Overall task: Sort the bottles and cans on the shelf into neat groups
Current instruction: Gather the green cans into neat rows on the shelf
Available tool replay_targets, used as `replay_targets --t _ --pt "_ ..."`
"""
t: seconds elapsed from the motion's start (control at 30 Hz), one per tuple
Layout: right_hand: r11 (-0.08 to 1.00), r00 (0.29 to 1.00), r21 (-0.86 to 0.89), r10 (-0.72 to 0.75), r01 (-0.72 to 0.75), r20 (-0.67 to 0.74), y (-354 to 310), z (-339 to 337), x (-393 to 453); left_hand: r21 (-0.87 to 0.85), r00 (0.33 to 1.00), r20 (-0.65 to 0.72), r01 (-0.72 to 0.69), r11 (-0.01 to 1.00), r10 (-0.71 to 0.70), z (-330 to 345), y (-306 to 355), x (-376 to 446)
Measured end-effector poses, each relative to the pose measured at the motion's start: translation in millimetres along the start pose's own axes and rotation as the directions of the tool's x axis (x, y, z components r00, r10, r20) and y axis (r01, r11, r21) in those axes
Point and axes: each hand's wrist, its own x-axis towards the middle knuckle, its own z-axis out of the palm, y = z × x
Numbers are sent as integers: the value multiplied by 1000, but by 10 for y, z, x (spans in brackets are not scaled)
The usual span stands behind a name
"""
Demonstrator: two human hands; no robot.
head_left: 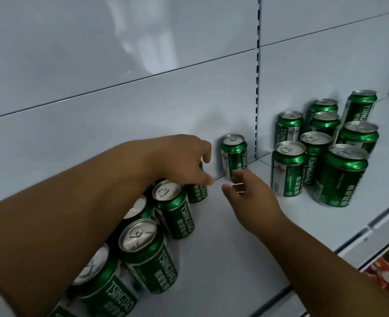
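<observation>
White metal shelf (pixel 223 236), with a white back panel (pixel 120 76) and a slotted upright (pixel 257 88) dividing it.

Cans, left group: green Tsingtao cans standing upright in a line that runs from the shelf's front left edge toward the back panel. Named members: front can (pixel 147 255), silver top showing; middle can (pixel 174 208); back can (pixel 197 191), its top hidden under the left hand. Further cans of this line lie partly hidden beneath the left forearm.

Single can (pixel 233 156): upright against the back panel, just left of the slotted upright, apart from both groups.

Cans, right group (pixel 321 147): nine green cans, upright, clustered toward the shelf's back right corner, packed close. One tall can (pixel 360 108) stands at the rear.

Left hand (pixel 184 161): over the top of the back can, fingers curled downward; whether its grip closes on that can cannot be told, since the hand covers the contact.

Right hand (pixel 248 193): low over the shelf, in front of the single can, grip narrow with fingers loosely bent, holding nothing. Fingertips (pixel 236 175) lie at the base of the single can; contact cannot be told.

Below the shelf's front right edge: red-and-orange packaging (pixel 381 271), blurred.
</observation>
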Motion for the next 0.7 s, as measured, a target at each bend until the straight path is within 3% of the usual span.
replay_targets --t 0.23,0.5,0.7 --pt "992 995 94 85 -80 -49 228 -84 398 -19 978 -203 50 999 -53 51 263 782" --pt "974 997 218 48 -60 59 453 -39 453 -58 985 -65 157 986 -161 11 452 1229" --pt "958 1000 285 12 -14 8 316 -171 338 -125 965 -130 211 969 -227 -184 545 850"
